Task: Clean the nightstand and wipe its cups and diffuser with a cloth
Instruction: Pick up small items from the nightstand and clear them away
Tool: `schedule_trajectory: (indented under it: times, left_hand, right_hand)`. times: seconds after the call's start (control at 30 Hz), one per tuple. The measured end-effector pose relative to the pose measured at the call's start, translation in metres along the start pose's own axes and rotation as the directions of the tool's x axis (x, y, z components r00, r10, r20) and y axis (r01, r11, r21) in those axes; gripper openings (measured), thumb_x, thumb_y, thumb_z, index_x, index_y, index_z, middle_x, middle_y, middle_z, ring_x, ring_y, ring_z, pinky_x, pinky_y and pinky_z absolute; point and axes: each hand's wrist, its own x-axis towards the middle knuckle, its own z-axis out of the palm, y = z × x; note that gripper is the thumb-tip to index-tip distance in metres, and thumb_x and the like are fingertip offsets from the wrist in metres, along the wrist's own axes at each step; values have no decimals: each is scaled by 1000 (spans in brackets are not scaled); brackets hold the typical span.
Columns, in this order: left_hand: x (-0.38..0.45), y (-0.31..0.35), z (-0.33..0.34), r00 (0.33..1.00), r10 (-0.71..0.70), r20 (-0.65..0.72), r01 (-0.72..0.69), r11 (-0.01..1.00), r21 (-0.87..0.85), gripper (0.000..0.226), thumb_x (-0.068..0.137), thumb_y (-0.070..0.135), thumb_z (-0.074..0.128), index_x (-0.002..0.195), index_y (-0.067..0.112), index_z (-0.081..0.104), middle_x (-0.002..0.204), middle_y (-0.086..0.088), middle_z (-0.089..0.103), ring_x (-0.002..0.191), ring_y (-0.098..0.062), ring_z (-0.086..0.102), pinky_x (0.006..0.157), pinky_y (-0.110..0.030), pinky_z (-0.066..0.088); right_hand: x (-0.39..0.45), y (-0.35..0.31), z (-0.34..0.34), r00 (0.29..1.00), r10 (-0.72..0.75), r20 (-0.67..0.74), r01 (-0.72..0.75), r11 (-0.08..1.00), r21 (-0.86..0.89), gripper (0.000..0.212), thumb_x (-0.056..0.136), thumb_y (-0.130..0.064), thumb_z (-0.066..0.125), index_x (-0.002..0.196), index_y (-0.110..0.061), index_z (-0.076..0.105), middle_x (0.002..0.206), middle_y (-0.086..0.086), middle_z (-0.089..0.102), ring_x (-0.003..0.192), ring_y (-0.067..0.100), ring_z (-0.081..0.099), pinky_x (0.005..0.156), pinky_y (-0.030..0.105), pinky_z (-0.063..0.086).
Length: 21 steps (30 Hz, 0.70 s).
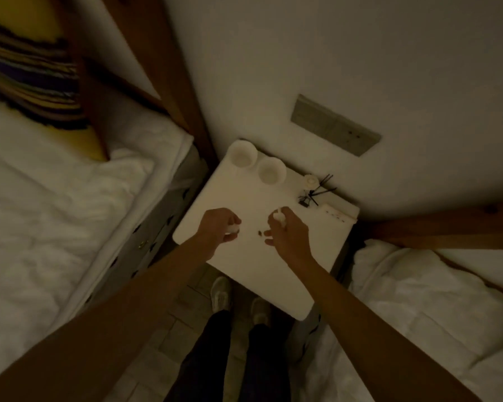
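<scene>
Your left hand (219,227) and right hand (285,232) each pinch sth small and white; dark crumb (259,233) between them, pick it next off the white square table (244,271); two white round cups (241,155) at 12 o'clock not wiped yet, I think.

Both our arms are extended forward and down, bare forearms converging from the lower corners of the view toward the middle. Our left hand (219,226) sits palm-down, wrist slightly bent, fingers curled in around a small white wad (233,228) that shows at the fingertips. Our right hand (288,232) is level with it and a bit apart, back of the hand up, thumb and forefinger pinched on a small white piece (279,217) at the top; the lower fingers hang loosely, partly spread. The hands aren't touching each other. Our legs in dark trousers (235,355) and light shoes (221,294) show below, between the arms.
</scene>
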Motion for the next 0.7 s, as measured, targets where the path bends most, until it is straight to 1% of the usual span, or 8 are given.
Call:
schedule_trajectory:
  times: [0.07, 0.13, 0.23, 0.33, 0.4, 0.53, 0.63, 0.7]
  left_hand:
    - [-33, 8, -13, 1000, 10, -27, -9, 999, 41, 30, 92, -15, 51, 70, 6, 55, 103, -17, 60, 83, -23, 62, 64, -23, 56]
    - [-69, 11, -30, 995, 6, -104, -2, 999, 34, 24, 95, -6, 55, 75, 7, 58, 97, -15, 63, 76, -19, 65, 64, -23, 57]
    - [-123, -6, -61, 972, 5, -237, -47, 984, -170, 27, 97, 1, 54, 72, 7, 62, 80, -12, 64, 67, -19, 66, 72, -34, 59]
    - [-179, -48, -98, 939, 0, -345, -153, 896, -416, 27, 100, 13, 51, 78, 7, 66, 85, -14, 65, 69, -22, 67, 57, -31, 61]
    - [-214, -84, -124, 901, -46, -431, -209, 825, -525, 23, 99, 18, 55, 81, 8, 66, 86, -15, 63, 69, -23, 65, 50, -27, 59]
    - [-273, -147, -168, 817, -166, -552, -276, 728, -627, 19, 97, 18, 59, 83, 6, 65, 87, -19, 56, 63, -24, 59, 40, -24, 51]
    - [-328, -209, -199, 734, -225, -641, -328, 710, -624, 23, 98, 18, 57, 79, 7, 64, 77, -14, 57, 47, -16, 61, 40, -23, 49]
    - [-363, -254, -218, 671, -250, -698, -348, 726, -594, 25, 99, 19, 55, 78, 10, 64, 73, -10, 60, 48, -14, 60, 39, -19, 46]
  right_hand:
    - [-21, -27, 6, 996, -33, 88, 38, 997, -63, 9, 98, -14, 56, 92, -16, 62, 87, 7, 67, 67, 17, 68, 60, 30, 61]
    - [-46, -50, 18, 980, -66, 186, 98, 981, -168, 11, 99, -20, 56, 94, -12, 62, 83, 5, 67, 63, 15, 66, 61, 30, 61]
    - [-88, -75, 39, 945, -105, 309, 198, 938, -286, 29, 99, -38, 57, 93, -11, 64, 79, 3, 67, 61, 12, 65, 60, 29, 61]
    - [-129, -90, 67, 885, -106, 453, 285, 893, -348, 41, 99, -47, 51, 87, -11, 66, 75, 5, 68, 56, 12, 63, 54, 26, 57]
    - [-156, -93, 91, 832, -103, 546, 362, 846, -391, 43, 100, -49, 49, 83, -12, 66, 71, 5, 69, 54, 11, 63, 56, 29, 58]
    - [-204, -92, 148, 736, -80, 672, 457, 791, -406, 39, 100, -43, 51, 78, -14, 66, 69, 2, 70, 52, 8, 65, 49, 21, 52]
    - [-255, -84, 197, 656, -81, 751, 555, 726, -406, 41, 101, -38, 49, 73, -12, 64, 65, 2, 67, 50, 9, 63, 47, 23, 51]
    - [-293, -75, 232, 583, -71, 809, 609, 698, -377, 40, 101, -36, 47, 72, -12, 60, 62, 1, 62, 48, 8, 60, 46, 22, 51]
